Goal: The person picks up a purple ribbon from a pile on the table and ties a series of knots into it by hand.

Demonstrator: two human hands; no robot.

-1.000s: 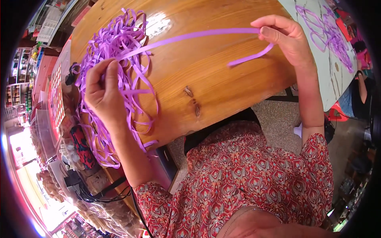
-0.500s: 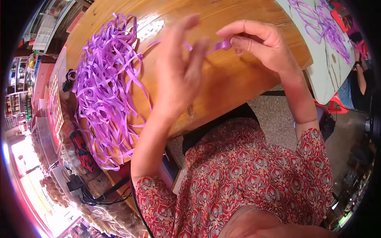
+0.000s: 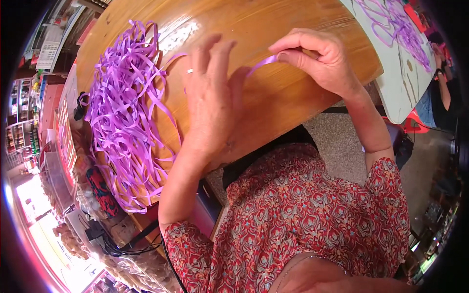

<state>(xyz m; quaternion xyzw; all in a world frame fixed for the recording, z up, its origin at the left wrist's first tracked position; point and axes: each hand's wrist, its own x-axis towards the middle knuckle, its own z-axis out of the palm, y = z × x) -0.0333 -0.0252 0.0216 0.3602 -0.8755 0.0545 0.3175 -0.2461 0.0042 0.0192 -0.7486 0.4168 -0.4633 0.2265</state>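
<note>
Between finger and thumb, my right hand [image 3: 325, 63] pinches a narrow purple ribbon [image 3: 264, 62] above the wooden table [image 3: 259, 22]. The strand slants down to the left and passes behind my left hand [image 3: 210, 100], which hangs over the table with its fingers apart and a ring on one of them. Whether the left hand touches the strand is hidden. Just left of that hand lies a large tangled heap of purple ribbon [image 3: 124, 107], with one loose strand curving toward the left fingers.
On a pale marbled table [image 3: 391, 85] at the right lies another bundle of purple ribbon [image 3: 405, 39]. Another person's arm [image 3: 443, 90] shows beyond it. A dark red and blue cylinder [image 3: 101, 190] and black cables [image 3: 115, 246] sit by the wooden table's left edge.
My left hand has shifted slightly left, its fingers spreading apart. The ribbon at my right hand has gone from a curled loop to a straighter strand.
</note>
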